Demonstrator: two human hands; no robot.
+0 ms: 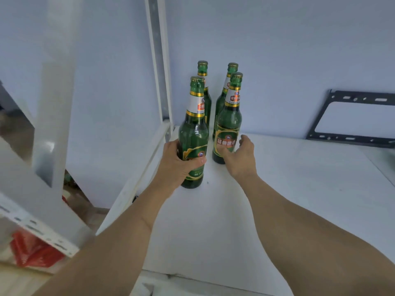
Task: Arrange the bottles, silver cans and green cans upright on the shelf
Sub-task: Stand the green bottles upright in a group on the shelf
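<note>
Four green bottles stand upright at the white shelf's (277, 189) back left corner. The left hand (177, 165) grips the front-left bottle (193, 133), fingers wrapped round; the right hand (239, 157), fingers loosely spread, touches the front-right bottle (228, 124). Likely next: let go, fetch cans.

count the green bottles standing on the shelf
4, all upright at the shelf's back left: front-left bottle gripped by the left hand, front-right bottle by the right hand, back-left bottle, back-right bottle. None seems hidden.

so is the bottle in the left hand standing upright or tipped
Upright. The front-left bottle stands with its base on the shelf, neck straight up, the left hand gripping its lower body.
</note>
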